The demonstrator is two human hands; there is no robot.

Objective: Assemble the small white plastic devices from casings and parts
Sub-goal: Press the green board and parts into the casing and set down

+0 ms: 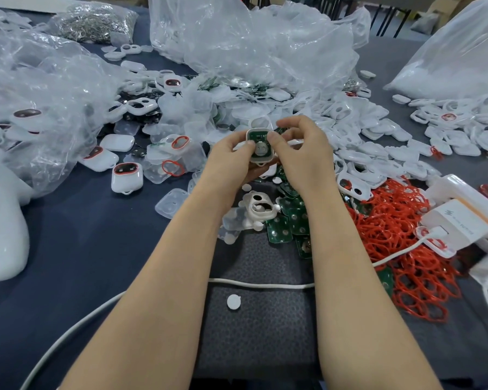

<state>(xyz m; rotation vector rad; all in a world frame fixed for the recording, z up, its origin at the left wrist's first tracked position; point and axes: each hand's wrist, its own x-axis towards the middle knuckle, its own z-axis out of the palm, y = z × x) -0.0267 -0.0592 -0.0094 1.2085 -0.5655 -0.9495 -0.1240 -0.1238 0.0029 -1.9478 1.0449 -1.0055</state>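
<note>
Casing (261, 147) lies between left hand (230, 161) and right hand (303, 154); rings (400, 235) right, bags (251, 46) behind.

Two hands in play, left hand (228, 161) and right hand (302, 153), with one open casing (261, 153) between them, one green board (258, 135) inside. One lone white disc (233, 302) near the table's near edge. One bag of metal parts (93, 22) at the far left corner. Red rings (400, 243), loose casings (378, 130), spare boards (288, 220): heaps, too many to count.

Assembly workshop: bulk casings (378, 142), circuit boards (290, 218), plastic bags (251, 43).
</note>
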